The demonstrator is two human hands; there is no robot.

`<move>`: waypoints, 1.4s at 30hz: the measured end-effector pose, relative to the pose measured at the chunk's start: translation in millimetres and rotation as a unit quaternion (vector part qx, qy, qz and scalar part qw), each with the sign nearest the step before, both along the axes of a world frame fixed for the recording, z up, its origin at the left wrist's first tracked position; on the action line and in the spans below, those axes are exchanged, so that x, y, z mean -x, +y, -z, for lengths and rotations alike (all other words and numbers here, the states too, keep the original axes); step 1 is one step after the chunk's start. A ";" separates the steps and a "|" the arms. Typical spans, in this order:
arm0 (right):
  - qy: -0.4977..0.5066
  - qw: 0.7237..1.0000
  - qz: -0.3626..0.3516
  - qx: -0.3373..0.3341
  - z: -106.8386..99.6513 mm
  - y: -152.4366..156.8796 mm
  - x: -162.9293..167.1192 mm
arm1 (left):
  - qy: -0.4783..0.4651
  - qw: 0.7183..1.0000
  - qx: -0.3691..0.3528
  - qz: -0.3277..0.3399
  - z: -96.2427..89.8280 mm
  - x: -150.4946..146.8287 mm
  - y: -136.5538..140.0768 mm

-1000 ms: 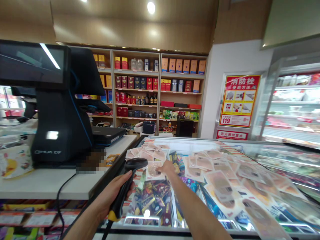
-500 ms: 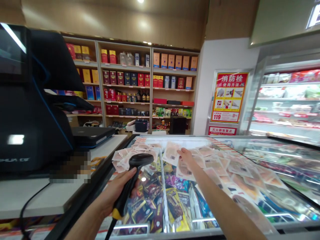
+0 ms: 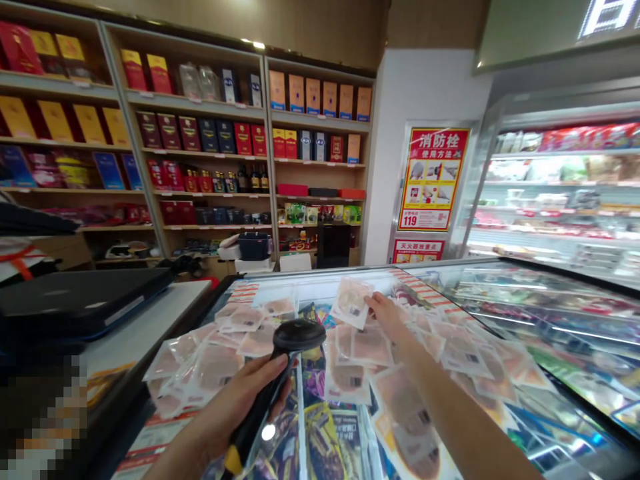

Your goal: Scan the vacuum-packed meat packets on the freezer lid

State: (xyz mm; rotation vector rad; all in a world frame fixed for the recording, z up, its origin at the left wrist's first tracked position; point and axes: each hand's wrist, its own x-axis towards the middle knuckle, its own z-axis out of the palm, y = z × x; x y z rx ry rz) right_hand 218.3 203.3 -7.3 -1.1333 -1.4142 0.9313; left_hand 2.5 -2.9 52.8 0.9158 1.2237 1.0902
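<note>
My left hand (image 3: 255,393) is wrapped round the black handle of a barcode scanner (image 3: 299,335), whose head points up and to the right. By its edge, my right hand (image 3: 387,313) pinches a flat clear packet (image 3: 351,303) with a small barcode label, raised over the far part of the glass-topped freezer (image 3: 300,427). What the packet contains is hard to make out. Similar packets (image 3: 350,373) lie spread over the glass below and to the right. To the left of the scanner lies another heap of packets (image 3: 215,360).
Colourful wrapped goods (image 3: 320,437) show through the freezer glass. On the left, a black device (image 3: 85,300) sits on a white counter (image 3: 185,300). Shelves of boxes (image 3: 215,137) line the back wall, beside a red and yellow sign (image 3: 433,177). A lit refrigerated display (image 3: 565,200) stands right.
The view has swung to the right and lower, and the black screen at the left has left the picture. The right hand still holds the packet, now raised slightly nearer the scanner's far side.
</note>
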 end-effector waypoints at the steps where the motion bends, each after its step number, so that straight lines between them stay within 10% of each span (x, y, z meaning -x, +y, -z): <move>1: -0.003 1.000 0.000 0.007 -2.0 1.5 -3.3 | -0.002 1.000 0.003 0.011 -2.5 -2.8 3.9; 21: -0.066 0.992 0.059 0.087 -41.7 -22.2 -32.3 | -0.044 0.990 0.037 0.132 -54.2 -30.6 32.7; 38: -0.149 0.960 0.211 0.112 -12.5 -28.2 -37.7 | -0.033 0.999 -0.025 0.010 -12.7 -40.5 78.9; 42: 0.023 0.987 0.058 0.145 -27.2 -57.6 8.7 | -0.008 0.999 -0.041 -0.027 -4.2 -61.8 98.1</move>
